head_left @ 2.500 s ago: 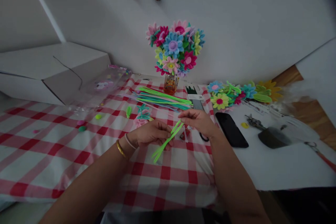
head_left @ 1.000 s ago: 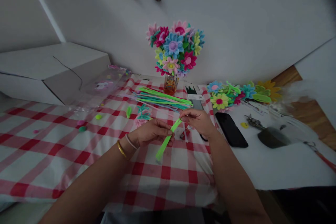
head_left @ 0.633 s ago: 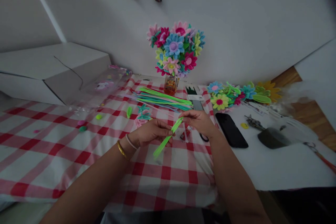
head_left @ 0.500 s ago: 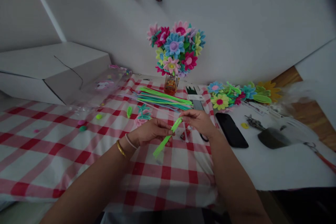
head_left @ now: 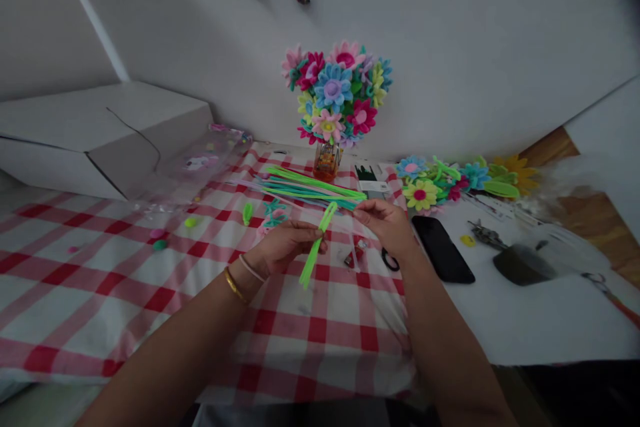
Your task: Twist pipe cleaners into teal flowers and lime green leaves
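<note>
My left hand (head_left: 285, 245) is closed on a folded bright green pipe cleaner (head_left: 315, 248), pinching it near its middle so it stands almost upright above the red and white checked cloth (head_left: 125, 280). My right hand (head_left: 383, 223) hovers just right of the pipe cleaner's top end, fingers curled, apart from it. A pile of loose pipe cleaners (head_left: 310, 188) lies just beyond both hands. A half-made pink and teal flower (head_left: 273, 217) lies behind my left hand.
A vase of pipe-cleaner flowers (head_left: 335, 97) stands at the back. More finished flowers (head_left: 450, 180) lie at the right, with a black phone (head_left: 443, 247), scissors (head_left: 387, 259), keys and a dark object (head_left: 520, 263). A white box (head_left: 100, 137) sits back left. Small pompoms (head_left: 160, 243) dot the cloth.
My right hand has let go of the pipe cleaner's top end. My left hand has swung the pipe cleaner from slanted to nearly upright and moved slightly away.
</note>
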`<action>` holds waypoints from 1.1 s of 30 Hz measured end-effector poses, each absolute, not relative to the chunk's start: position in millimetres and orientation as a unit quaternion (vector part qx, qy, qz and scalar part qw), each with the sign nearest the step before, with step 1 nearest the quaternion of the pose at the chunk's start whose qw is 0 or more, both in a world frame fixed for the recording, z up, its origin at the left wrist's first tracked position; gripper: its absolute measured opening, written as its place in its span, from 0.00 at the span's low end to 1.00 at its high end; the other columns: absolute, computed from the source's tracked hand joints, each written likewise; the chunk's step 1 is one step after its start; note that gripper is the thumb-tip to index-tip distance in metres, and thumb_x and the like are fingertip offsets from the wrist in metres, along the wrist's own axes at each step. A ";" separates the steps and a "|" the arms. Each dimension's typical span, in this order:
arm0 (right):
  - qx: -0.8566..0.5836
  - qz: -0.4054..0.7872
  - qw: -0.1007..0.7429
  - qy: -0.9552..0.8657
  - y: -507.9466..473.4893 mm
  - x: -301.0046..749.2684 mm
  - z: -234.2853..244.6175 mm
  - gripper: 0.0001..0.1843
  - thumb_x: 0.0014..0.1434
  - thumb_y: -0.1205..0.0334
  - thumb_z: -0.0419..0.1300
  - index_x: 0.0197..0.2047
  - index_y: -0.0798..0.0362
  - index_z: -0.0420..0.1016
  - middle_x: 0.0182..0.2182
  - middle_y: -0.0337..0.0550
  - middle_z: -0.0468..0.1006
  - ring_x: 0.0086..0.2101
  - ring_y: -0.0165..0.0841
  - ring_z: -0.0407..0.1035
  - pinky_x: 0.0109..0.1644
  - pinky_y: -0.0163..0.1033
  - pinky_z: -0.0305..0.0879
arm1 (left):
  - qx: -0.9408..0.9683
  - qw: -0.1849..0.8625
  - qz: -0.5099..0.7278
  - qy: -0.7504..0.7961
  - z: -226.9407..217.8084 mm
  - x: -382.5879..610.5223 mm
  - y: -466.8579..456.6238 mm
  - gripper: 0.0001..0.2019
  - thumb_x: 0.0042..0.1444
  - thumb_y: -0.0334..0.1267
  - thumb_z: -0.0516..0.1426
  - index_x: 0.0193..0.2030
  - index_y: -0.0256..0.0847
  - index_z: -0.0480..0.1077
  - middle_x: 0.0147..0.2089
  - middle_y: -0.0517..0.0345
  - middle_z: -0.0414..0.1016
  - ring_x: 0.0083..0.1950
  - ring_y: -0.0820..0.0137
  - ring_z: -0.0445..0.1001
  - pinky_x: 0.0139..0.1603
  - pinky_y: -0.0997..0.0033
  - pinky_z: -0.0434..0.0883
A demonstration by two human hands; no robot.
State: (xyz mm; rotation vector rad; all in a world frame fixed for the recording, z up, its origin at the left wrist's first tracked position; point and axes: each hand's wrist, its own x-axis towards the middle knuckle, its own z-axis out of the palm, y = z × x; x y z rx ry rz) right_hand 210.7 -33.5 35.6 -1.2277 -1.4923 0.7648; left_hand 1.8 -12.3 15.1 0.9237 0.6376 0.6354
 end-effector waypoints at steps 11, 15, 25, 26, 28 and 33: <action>-0.481 0.330 0.220 -0.782 -48.3 161.2 18.1 0.09 0.49 0.57 0.57 0.28 0.53 0.72 0.24 0.37 0.72 0.25 0.27 0.63 0.28 0.32 0.56 | 0.365 0.761 0.450 0.291 13.1 3.6 -6.4 0.05 0.44 0.35 0.60 0.28 0.35 0.72 0.28 0.56 0.74 0.33 0.72 0.71 0.36 0.73 0.66; -0.493 0.319 0.215 -0.780 -45.3 170.6 17.5 0.07 0.49 0.61 0.55 0.26 0.54 0.71 0.23 0.36 0.71 0.24 0.26 0.62 0.26 0.31 0.54 | 0.426 0.688 0.475 0.345 14.3 5.4 -6.9 0.07 0.41 0.36 0.61 0.25 0.34 0.72 0.25 0.57 0.73 0.27 0.74 0.69 0.31 0.74 0.64; -0.553 0.355 0.429 -0.620 -38.6 210.8 40.6 0.10 0.48 0.55 0.57 0.27 0.54 0.71 0.24 0.37 0.69 0.25 0.27 0.61 0.31 0.34 0.57 | 0.623 0.566 0.381 0.383 16.1 2.1 -8.5 0.07 0.44 0.37 0.57 0.21 0.39 0.74 0.24 0.61 0.75 0.30 0.72 0.70 0.37 0.73 0.64; -0.547 0.358 0.446 -0.611 -37.6 210.1 39.6 0.10 0.48 0.55 0.57 0.27 0.54 0.71 0.24 0.37 0.69 0.26 0.27 0.61 0.32 0.34 0.57 | 0.636 0.563 0.366 0.380 17.3 2.1 -9.8 0.07 0.45 0.37 0.56 0.22 0.40 0.74 0.24 0.61 0.75 0.31 0.72 0.70 0.38 0.72 0.64; -0.535 0.363 0.472 -0.599 -35.8 207.7 37.0 0.11 0.48 0.54 0.58 0.28 0.54 0.71 0.24 0.37 0.69 0.26 0.27 0.61 0.32 0.34 0.58 | 0.658 0.560 0.339 0.372 20.7 1.9 -12.4 0.08 0.45 0.37 0.56 0.21 0.41 0.74 0.25 0.61 0.76 0.32 0.71 0.71 0.40 0.72 0.64; -0.518 0.371 0.487 -0.597 -38.0 209.2 38.6 0.09 0.49 0.56 0.58 0.28 0.53 0.70 0.24 0.36 0.69 0.26 0.26 0.62 0.32 0.33 0.58 | 0.670 0.558 0.329 0.362 22.2 1.4 -13.1 0.08 0.46 0.37 0.56 0.21 0.40 0.74 0.25 0.60 0.76 0.31 0.71 0.71 0.40 0.71 0.64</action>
